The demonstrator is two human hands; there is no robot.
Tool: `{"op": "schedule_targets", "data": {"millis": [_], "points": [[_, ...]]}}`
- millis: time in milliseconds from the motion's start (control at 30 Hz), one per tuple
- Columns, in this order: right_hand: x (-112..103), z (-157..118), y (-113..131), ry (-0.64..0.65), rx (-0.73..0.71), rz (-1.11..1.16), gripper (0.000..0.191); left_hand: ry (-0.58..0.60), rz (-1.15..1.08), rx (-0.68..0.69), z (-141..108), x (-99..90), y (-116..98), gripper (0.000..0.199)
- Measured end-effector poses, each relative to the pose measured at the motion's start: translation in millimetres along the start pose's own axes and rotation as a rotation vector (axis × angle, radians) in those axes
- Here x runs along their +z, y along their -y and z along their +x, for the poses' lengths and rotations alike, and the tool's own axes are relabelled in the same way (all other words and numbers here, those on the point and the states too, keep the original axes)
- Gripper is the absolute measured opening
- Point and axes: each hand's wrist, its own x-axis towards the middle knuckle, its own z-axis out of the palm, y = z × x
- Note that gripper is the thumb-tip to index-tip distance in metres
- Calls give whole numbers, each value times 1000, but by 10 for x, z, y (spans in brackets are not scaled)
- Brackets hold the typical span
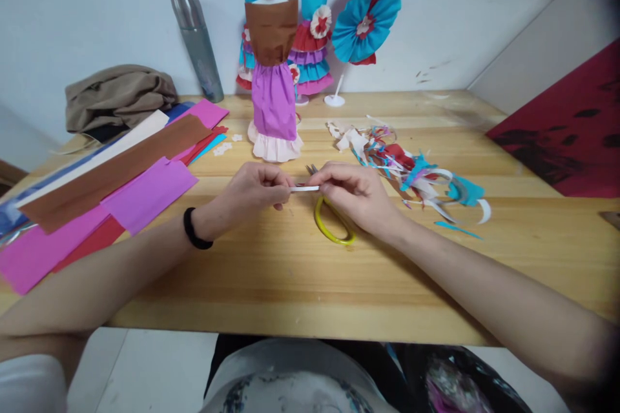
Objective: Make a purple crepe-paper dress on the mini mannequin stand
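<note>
Between both hands, a thin white strip is stretched level above the table. My left hand, a black band on its wrist, pinches one end, and my right hand pinches the other. Whether the strip is paper or tape I cannot tell. Beneath my right hand lie scissors with a yellow handle, partly covered by the fingers. Just behind the hands stands a small dress form in a brown paper bodice, a purple skirt and a pale ruffled hem.
Sheets of coloured crepe paper are stacked at left, beside a brown cloth and a leaning flask. More decorated forms and a blue paper rosette stand against the wall. Paper scraps lie heaped at right.
</note>
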Motion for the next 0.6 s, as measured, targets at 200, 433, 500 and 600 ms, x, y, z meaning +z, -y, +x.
{"op": "schedule_targets", "data": {"millis": [200,433,500,600], "points": [[-55,54,-60,-8,82,101,15,-50,-39,23,46,-53,73,15],[-128,88,-190,-33,179,218,17,-64,-210,77,149,-123,212,14],[-140,87,-189,-26,184,219,16,-64,-215,78,157,-126,228,14],[-144,83,-150,-25,131,159,18,-77,-178,68,141,-114,208,14]]}}
